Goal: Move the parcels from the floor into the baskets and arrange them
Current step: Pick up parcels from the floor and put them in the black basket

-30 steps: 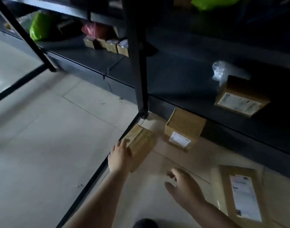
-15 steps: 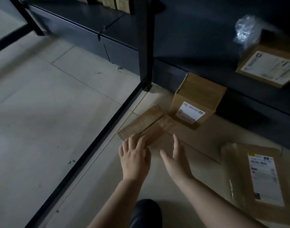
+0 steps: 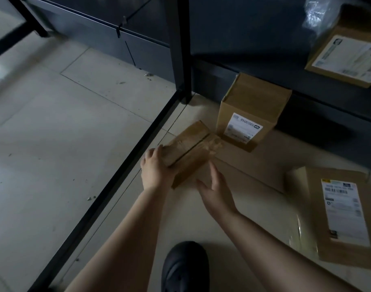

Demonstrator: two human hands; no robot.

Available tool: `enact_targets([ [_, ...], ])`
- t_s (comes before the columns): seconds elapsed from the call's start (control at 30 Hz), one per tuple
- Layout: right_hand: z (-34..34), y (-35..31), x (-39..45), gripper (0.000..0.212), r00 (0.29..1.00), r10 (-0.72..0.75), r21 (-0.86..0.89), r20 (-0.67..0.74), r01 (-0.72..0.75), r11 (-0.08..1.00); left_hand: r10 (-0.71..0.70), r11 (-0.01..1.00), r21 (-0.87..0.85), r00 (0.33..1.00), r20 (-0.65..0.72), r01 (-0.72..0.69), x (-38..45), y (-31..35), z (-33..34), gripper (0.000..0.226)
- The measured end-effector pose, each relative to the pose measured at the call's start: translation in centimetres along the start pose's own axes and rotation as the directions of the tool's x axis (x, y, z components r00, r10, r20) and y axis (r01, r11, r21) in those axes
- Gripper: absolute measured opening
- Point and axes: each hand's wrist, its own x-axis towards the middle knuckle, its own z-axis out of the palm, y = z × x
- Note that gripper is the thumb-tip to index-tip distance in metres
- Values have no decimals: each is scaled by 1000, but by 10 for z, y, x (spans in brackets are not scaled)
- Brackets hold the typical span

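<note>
The small box lies on the floor beside the rack's bottom rail, its long axis running from 7 o'clock near the hands to 1 o'clock, where its far end comes just short of the upright box. The left hand is the nearer one — it is already on the box's near left corner, fingers curled over the top edge, so it grips that end. The right hand sits at the box's 5 o'clock side with fingers straight and slightly apart, fingertips at or just touching the lower right face; whether there is contact I cannot tell. Judging by this, the lift turns on the right hand closing in toward 11 o'clock to pinch the box against the left.

A flat parcel lies well off at 3 o'clock, and another box sits on the shelf at 1 o'clock, both cut by the frame's edge. No basket is in view. The scene is dim — the small box's taped end is blurred, and its underside and the left thumb are hidden. A dark shoe shows at 6 o'clock.
</note>
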Motion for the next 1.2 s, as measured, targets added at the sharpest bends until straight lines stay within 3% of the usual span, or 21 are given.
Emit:
enact_targets([
  [0.1,-6,2,-1,64,991,113,73,-67,-108,991,205,964,-175,979,5,-201,-32,0,9,51],
  [0.23,-11,13,-3,61,943,304,224,-137,-269,937,319,901,-314,948,12,-299,-64,-4,24,24],
  [0.3,-11,20,-4,67,921,365,185,-135,-339,923,294,904,-327,956,7,-276,-70,-10,27,18],
  [0.43,-12,29,-3,47,900,390,91,-195,-379,921,124,951,-277,990,-64,-137,-63,-23,30,27],
  [0.53,-13,29,-2,43,919,349,-5,-180,-356,934,-15,966,-254,997,77,34,-52,-23,33,48],
  [0.63,-22,31,-2,49,931,311,-78,-193,-331,940,3,952,-301,983,183,53,-51,-20,41,45],
  [0.77,-42,41,-11,46,928,320,-211,-192,-358,910,90,976,-214,976,197,-47,-64,-20,52,29],
  [0.87,-45,50,-22,38,938,312,-246,-148,-341,907,70,959,-283,978,198,-11,-67,-18,58,24],
  [1.03,-57,55,-35,25,913,336,-259,-231,-390,884,76,975,-223,956,282,-12,-72,-7,65,34],
  [1.1,-68,49,-37,27,909,243,-318,-339,-353,880,91,982,-185,936,340,-28,-77,-4,67,43],
  [1.17,-84,30,-31,43,878,-53,-393,-476,-159,906,101,982,-184,908,406,-27,-83,-1,69,61],
  [1.2,-93,16,-21,50,829,-241,-455,-504,-18,890,99,982,-188,899,427,-18,-86,0,71,70],
])
